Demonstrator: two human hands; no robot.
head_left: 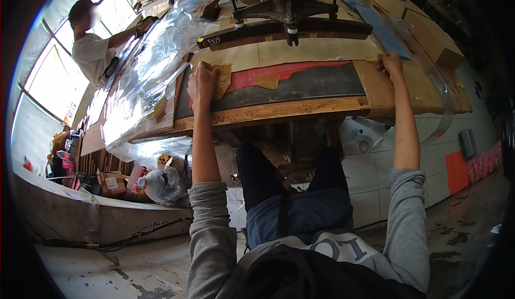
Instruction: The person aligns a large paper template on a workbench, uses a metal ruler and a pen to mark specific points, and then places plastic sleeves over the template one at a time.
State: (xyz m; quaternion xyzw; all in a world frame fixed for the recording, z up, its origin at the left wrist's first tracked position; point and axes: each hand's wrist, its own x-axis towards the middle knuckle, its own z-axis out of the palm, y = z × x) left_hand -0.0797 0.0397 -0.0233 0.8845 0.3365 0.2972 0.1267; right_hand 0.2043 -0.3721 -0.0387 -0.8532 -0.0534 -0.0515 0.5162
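A cream sheet (300,52) lies across the work table, partly under a dark metal press head (289,28). My left hand (202,87) is closed at its front left corner, beside a piece of brown tape (223,76). At the right end of the sheet, my right hand (391,65) pinches its corner, near a small yellow tab (370,59). What lies between the fingers is mostly hidden. Nearer me, a torn pink layer (244,79) shows above a dark grey pad (316,81), with another brown tape piece (267,80) on it.
A wooden strip (284,108) edges the table in front of my legs. Clear plastic film (147,79) covers the left side, where a co-worker (94,44) stands. Cardboard (424,89) and a blue strip (378,25) lie right. A large plastic bottle (162,185) stands low left.
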